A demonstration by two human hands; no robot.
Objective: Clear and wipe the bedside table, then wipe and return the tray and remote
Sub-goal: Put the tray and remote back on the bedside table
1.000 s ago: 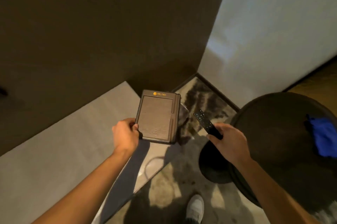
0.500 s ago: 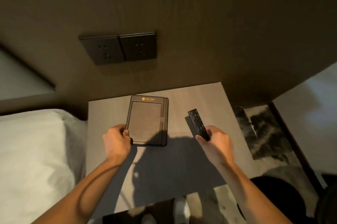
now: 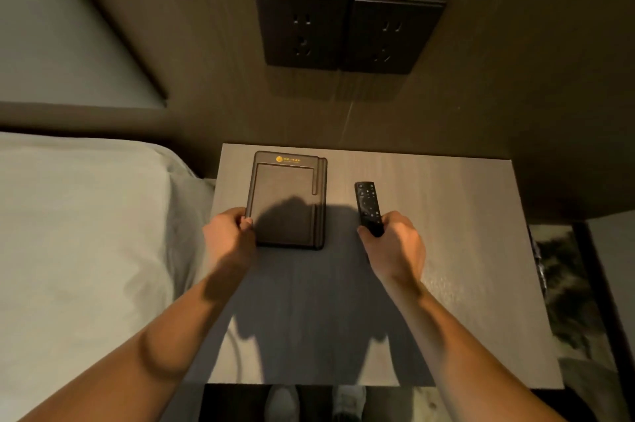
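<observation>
A dark rectangular tray with a small orange logo lies flat at the back left of the light wooden bedside table. My left hand grips the tray's near left corner. A black remote with small buttons points away from me, to the right of the tray and apart from it. My right hand is closed around the remote's near end. I cannot tell whether the remote rests on the tabletop or hovers just over it.
A bed with white linen borders the table on the left. Two dark wall sockets sit in the brown panel behind the table. Patterned floor shows to the right, and shoes below the front edge.
My view has swung from the round dark stool and floor to the bedside table. Both hands have carried the tray and remote over the table, and the tray now lies on it.
</observation>
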